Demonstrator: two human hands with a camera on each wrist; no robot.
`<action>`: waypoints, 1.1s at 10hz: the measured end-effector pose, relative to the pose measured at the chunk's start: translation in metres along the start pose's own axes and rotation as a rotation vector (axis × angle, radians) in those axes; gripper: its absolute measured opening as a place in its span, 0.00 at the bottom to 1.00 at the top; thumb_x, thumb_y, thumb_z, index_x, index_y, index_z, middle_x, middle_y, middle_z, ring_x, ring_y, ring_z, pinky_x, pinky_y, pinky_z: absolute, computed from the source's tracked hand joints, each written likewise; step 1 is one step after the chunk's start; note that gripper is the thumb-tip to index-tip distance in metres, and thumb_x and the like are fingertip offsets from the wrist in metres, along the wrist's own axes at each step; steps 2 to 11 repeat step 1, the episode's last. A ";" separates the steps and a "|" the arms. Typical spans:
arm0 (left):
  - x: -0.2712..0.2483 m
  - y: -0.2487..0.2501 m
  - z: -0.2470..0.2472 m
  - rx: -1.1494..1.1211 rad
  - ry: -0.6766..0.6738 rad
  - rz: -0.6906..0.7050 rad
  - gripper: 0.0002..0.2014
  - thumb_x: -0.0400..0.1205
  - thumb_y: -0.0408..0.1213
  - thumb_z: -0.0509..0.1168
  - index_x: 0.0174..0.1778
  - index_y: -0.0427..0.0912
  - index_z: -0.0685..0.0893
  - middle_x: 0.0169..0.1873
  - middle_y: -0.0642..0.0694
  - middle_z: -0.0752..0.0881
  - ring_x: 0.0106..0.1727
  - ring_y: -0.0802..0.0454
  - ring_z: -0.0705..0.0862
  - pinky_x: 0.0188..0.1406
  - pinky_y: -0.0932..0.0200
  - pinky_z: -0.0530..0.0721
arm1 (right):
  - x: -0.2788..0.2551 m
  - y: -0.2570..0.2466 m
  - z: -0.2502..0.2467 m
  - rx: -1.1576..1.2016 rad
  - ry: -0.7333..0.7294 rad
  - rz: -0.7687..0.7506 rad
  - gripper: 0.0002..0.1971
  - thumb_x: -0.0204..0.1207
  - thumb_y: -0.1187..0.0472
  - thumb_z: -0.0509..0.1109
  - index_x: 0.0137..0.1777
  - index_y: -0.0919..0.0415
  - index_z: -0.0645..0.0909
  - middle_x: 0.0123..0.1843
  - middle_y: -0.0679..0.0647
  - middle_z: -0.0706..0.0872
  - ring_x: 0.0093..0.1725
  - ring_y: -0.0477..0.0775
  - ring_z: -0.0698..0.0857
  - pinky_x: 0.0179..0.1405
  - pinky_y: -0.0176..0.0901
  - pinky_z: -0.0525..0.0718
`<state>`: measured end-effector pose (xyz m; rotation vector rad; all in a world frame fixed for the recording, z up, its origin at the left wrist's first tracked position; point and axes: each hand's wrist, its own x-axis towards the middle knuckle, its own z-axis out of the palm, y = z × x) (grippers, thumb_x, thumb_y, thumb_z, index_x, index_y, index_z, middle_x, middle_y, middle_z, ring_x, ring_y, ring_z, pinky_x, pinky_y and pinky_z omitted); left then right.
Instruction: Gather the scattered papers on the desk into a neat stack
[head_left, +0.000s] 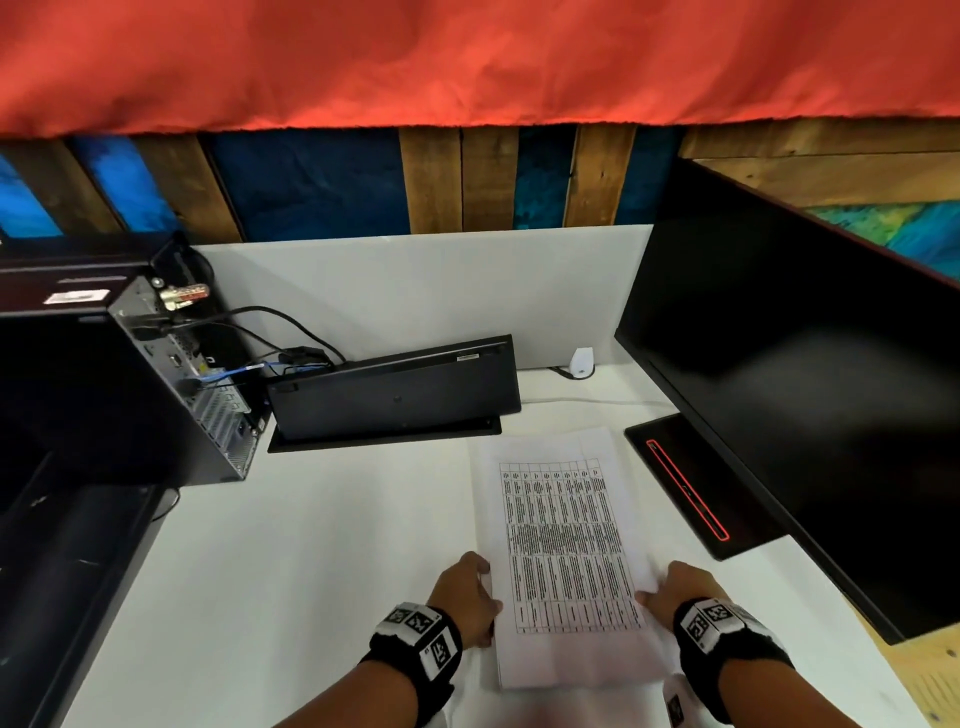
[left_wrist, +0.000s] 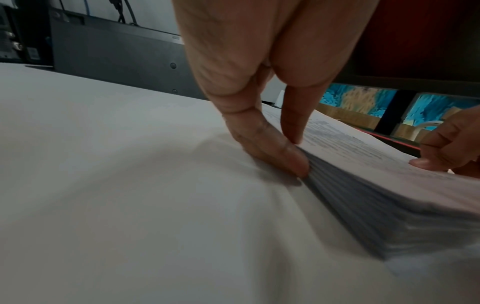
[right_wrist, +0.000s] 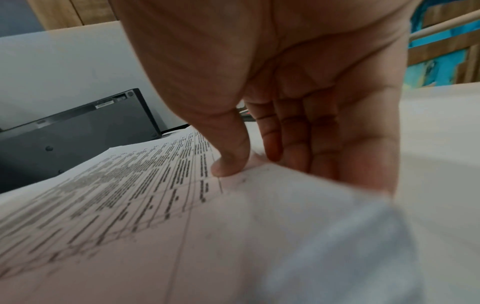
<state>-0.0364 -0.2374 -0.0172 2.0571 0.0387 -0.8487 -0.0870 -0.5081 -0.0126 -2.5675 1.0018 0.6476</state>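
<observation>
1. A stack of papers (head_left: 566, 551) lies on the white tabletop (head_left: 311, 545), low and right of centre in the head view, its top sheet printed with a dense table.
2. The left hand (head_left: 467, 592) sits at the stack's left edge; in the left wrist view its thumb (left_wrist: 272, 148) lies against the side of the stack and a finger comes down on the top sheet, so the grip pinches the edge.
3. The right hand (head_left: 675, 587) is at the right edge; in the right wrist view the thumb (right_wrist: 228, 162) presses on the top sheet while the fingers (right_wrist: 298, 139) run down behind the edge, a pinching grip on the papers.
4. The sheets look roughly squared, though the stack's far end shows slightly offset edges.
5. A black keyboard (head_left: 395, 395) stands on edge beyond the stack, left of centre.
6. A dark monitor (head_left: 810, 395) fills the right side, its base (head_left: 696, 483) just beside the papers.
7. A computer tower (head_left: 171, 384) stands at the left.
</observation>
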 end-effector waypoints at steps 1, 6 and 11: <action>-0.006 -0.001 -0.015 -0.046 -0.091 -0.012 0.16 0.79 0.32 0.69 0.61 0.42 0.75 0.36 0.44 0.83 0.26 0.52 0.81 0.24 0.59 0.83 | -0.005 -0.012 -0.014 -0.003 0.008 -0.034 0.31 0.69 0.40 0.71 0.67 0.59 0.75 0.68 0.54 0.81 0.66 0.54 0.81 0.60 0.41 0.79; -0.006 -0.001 -0.015 -0.046 -0.091 -0.012 0.16 0.79 0.32 0.69 0.61 0.42 0.75 0.36 0.44 0.83 0.26 0.52 0.81 0.24 0.59 0.83 | -0.005 -0.012 -0.014 -0.003 0.008 -0.034 0.31 0.69 0.40 0.71 0.67 0.59 0.75 0.68 0.54 0.81 0.66 0.54 0.81 0.60 0.41 0.79; -0.006 -0.001 -0.015 -0.046 -0.091 -0.012 0.16 0.79 0.32 0.69 0.61 0.42 0.75 0.36 0.44 0.83 0.26 0.52 0.81 0.24 0.59 0.83 | -0.005 -0.012 -0.014 -0.003 0.008 -0.034 0.31 0.69 0.40 0.71 0.67 0.59 0.75 0.68 0.54 0.81 0.66 0.54 0.81 0.60 0.41 0.79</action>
